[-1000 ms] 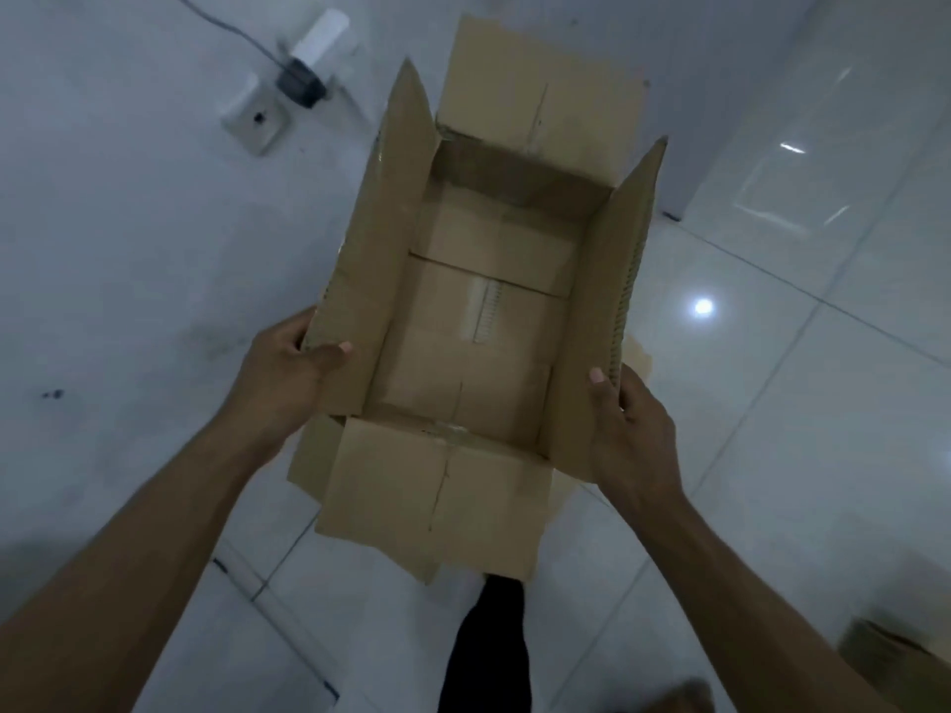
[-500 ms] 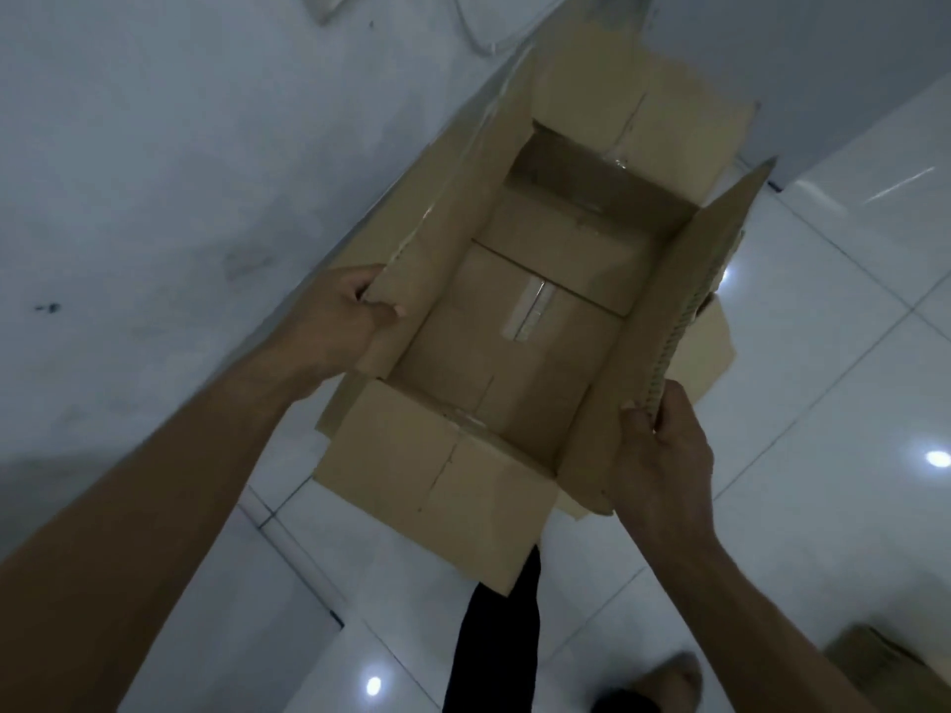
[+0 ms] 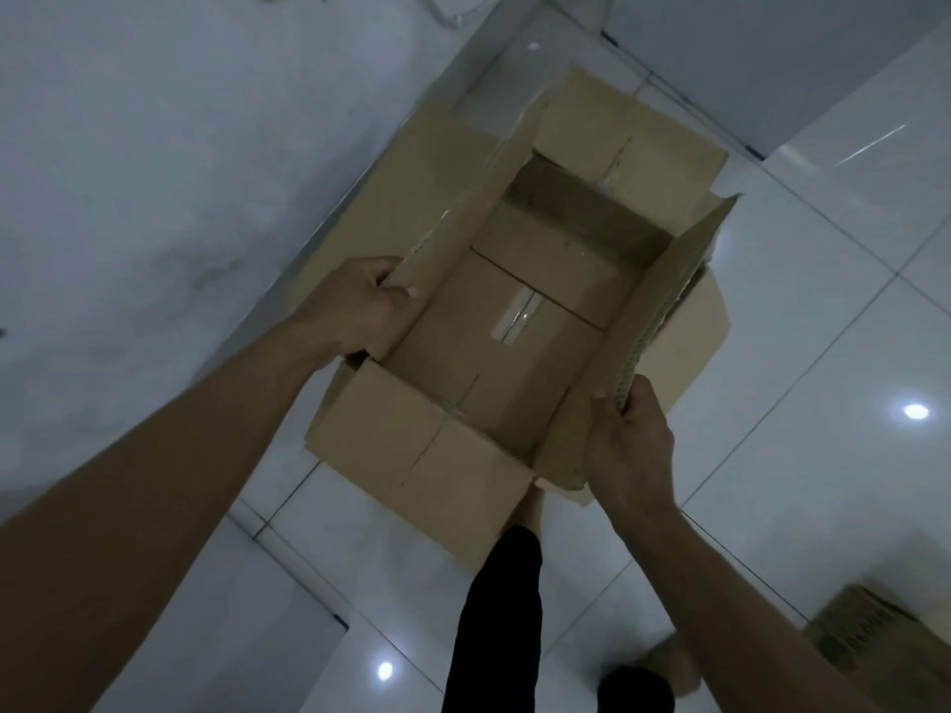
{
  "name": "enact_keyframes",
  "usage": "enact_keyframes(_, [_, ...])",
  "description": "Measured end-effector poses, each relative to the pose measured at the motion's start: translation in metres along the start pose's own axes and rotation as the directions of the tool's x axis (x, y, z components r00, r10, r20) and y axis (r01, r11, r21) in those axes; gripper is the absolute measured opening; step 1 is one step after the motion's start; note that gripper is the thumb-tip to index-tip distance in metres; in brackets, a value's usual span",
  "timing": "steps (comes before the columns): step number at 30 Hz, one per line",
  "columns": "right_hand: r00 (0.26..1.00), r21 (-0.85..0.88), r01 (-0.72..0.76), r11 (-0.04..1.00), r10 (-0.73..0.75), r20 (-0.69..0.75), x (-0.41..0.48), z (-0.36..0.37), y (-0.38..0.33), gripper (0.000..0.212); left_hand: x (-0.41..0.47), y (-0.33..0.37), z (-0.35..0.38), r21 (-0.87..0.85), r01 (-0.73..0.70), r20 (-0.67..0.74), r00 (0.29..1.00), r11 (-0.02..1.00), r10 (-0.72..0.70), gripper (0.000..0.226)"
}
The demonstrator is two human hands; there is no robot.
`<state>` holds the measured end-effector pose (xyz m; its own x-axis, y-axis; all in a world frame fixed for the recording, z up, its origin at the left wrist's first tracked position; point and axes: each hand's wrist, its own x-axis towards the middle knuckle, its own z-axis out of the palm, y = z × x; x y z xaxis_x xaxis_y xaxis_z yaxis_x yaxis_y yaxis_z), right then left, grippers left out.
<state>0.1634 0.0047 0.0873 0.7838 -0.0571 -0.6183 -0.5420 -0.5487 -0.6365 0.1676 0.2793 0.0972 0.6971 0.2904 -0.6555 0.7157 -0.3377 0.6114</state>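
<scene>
In the head view, an open cardboard box (image 3: 514,352) was held between the two hands, in front of the person and above the white tiled floor (image 3: 823,352), close beside a pale wall (image 3: 154,172). All four flaps stood open. The near flap (image 3: 427,445) folded out toward the person, and the far flap (image 3: 633,141) leaned away. The two long side flaps stood more or less upright. The box held nothing; a short strip of clear tape (image 3: 520,321) showed on the seam of its bottom.

The left hand (image 3: 360,306) gripped the left side flap near its near corner, with the fingers curled over the cardboard edge. The right hand (image 3: 630,440) clamped the near end of the right side flap, with the thumb on the inner face and the fingers wrapped behind the corrugated edge. The hands were well apart, one on each long side of the box.

Below the near flap, a leg in black trousers (image 3: 494,620) showed, and a bare foot (image 3: 669,661) rested on the tiles farther right. A second cardboard box (image 3: 875,640) stood on the floor at the lower right, well apart from the held one and only partly in view.
</scene>
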Motion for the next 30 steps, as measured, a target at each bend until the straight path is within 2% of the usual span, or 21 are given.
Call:
enact_keyframes(3, [1.000,-0.032,-0.015,0.999,0.015,0.011,0.005,0.013,0.005,0.009,0.012,-0.007,0.002,0.007,-0.030,0.002,1.000,1.000,0.030,0.014])
enact_keyframes(6, [0.996,-0.049,-0.069,0.996,0.072,0.059,0.014,0.025,0.009,0.018,0.023,-0.023,0.014,0.013,-0.034,-0.014,0.999,0.999,0.034,0.015])
enact_keyframes(10, [0.978,-0.152,-0.129,0.980,0.152,0.145,0.035,0.042,0.014,0.018,0.039,-0.053,0.035,-0.093,0.035,-0.088,0.995,0.995,-0.044,0.025])
enact_keyframes(13, [0.954,-0.175,-0.235,0.956,0.261,0.147,0.058,0.053,0.019,0.015,0.055,-0.065,0.045,-0.112,0.078,-0.157,0.983,0.991,-0.095,0.019])
enact_keyframes(16, [0.932,-0.205,-0.307,0.929,0.337,0.131,0.077,0.059,0.026,0.022,0.068,-0.069,0.050,-0.114,0.142,-0.152,0.976,0.983,-0.158,0.016])
enact_keyframes(19, [0.917,-0.248,-0.335,0.909,0.375,0.137,0.092,0.058,0.031,0.027,0.086,-0.082,0.052,-0.068,0.158,-0.129,0.978,0.985,-0.165,0.028])
enact_keyframes(22, [0.862,-0.316,-0.392,0.864,0.465,0.203,0.105,0.056,0.032,0.020,0.104,-0.098,0.054,0.043,0.131,-0.110,0.986,0.990,-0.126,0.033])
enact_keyframes(24, [0.858,-0.400,-0.355,0.845,0.464,0.220,0.111,0.056,0.032,0.020,0.110,-0.102,0.055,0.183,0.132,-0.131,0.985,0.974,-0.109,0.035])
enact_keyframes(27, [0.887,-0.516,-0.260,0.816,0.413,0.206,0.120,0.059,0.036,0.018,0.114,-0.102,0.056,0.478,0.164,-0.130,0.985,0.863,-0.115,0.024])
enact_keyframes(30, [0.874,-0.591,-0.208,0.780,0.419,0.246,0.127,0.063,0.040,0.009,0.116,-0.101,0.057,0.656,0.160,-0.166,0.984,0.738,-0.065,0.017])
